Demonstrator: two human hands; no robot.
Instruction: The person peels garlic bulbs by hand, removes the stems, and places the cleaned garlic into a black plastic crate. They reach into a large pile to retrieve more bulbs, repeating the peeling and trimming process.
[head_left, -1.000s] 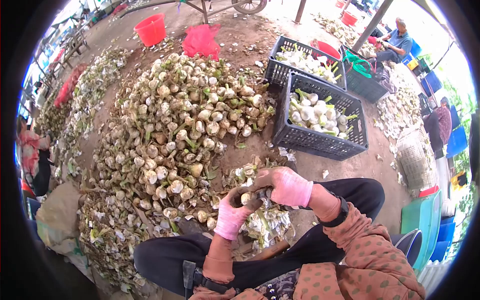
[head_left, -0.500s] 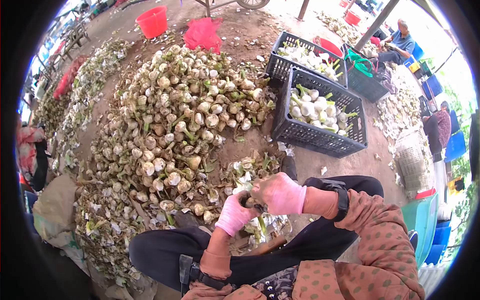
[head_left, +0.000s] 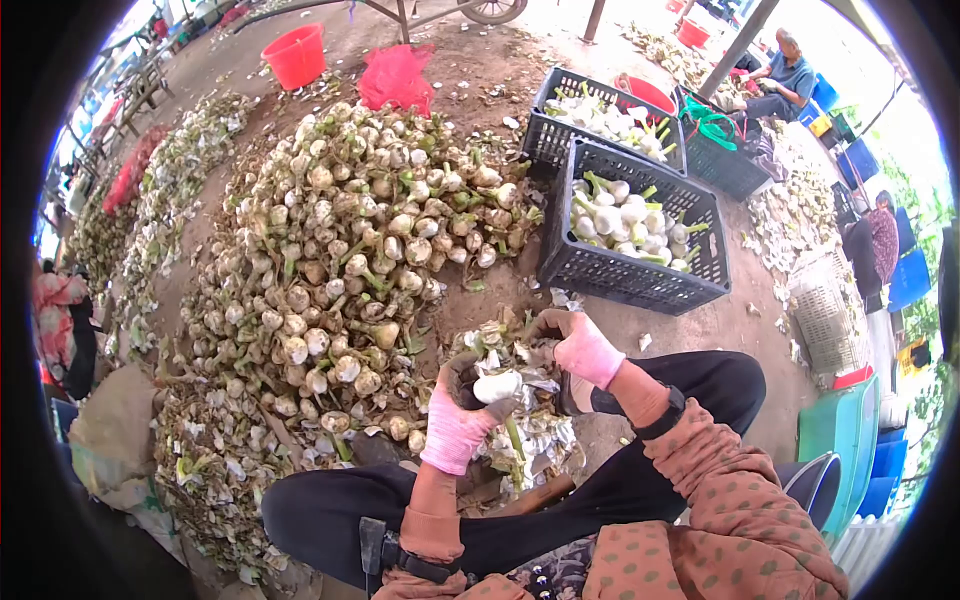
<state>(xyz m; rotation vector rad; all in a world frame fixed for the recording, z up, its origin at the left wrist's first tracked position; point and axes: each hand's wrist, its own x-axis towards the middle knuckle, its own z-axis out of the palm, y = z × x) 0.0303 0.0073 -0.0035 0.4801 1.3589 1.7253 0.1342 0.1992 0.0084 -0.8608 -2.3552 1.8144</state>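
My left hand (head_left: 462, 415), in a pink glove with dark, dirty fingers, is wrapped round a white garlic bulb (head_left: 497, 386). A green stem (head_left: 515, 438) shows below the bulb. To the right, apart from the bulb, is my right hand (head_left: 583, 348) in a matching glove. Its fingers are bent together, and whatever they hold blends with the pale skins behind. Under both hands lies a small heap of garlic skins and trimmings (head_left: 545, 450). A large pile of unpeeled garlic (head_left: 330, 250) spreads out ahead and to the left.
A black crate (head_left: 640, 275) of cleaned garlic stands ahead to the right, with another crate (head_left: 550, 150) behind it. A red bucket (head_left: 295, 58) and red mesh bag (head_left: 397, 78) are at the back. Seated people (head_left: 790, 80) are at the far right.
My hands were together over the garlic bulb. The right hand has moved away to the right and slightly up, leaving the white bulb exposed in my left hand.
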